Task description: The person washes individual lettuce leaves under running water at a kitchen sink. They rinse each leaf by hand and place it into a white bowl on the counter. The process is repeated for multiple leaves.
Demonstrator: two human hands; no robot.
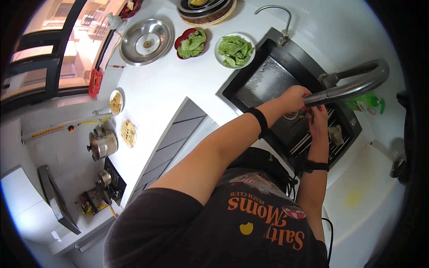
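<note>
Both my hands are close together over the black sink [239, 95], below the curved end of the grey metal faucet [348, 93]. My right hand [318, 117] has its fingers closed on a small green piece [312, 118], perhaps a bean pod. Touching or nearly touching it is my left hand [295, 97], whose fingertips are partly covered by the faucet, so its grip cannot be made out. The sink drain [291, 116] shows just beneath the hands. Flat green bean pods [235, 49] fill a white plate [218, 60] beside the sink, and more pods [192, 45] lie in a red bowl [177, 39].
A slatted rack with a pale wet cloth or sponge [335, 135] occupies the sink's right part. Behind it stands a green pump bottle [360, 103]. A thin tap [285, 31] rises at the far corner. A steel basin [162, 42] and stacked trays [204, 13] sit along the counter.
</note>
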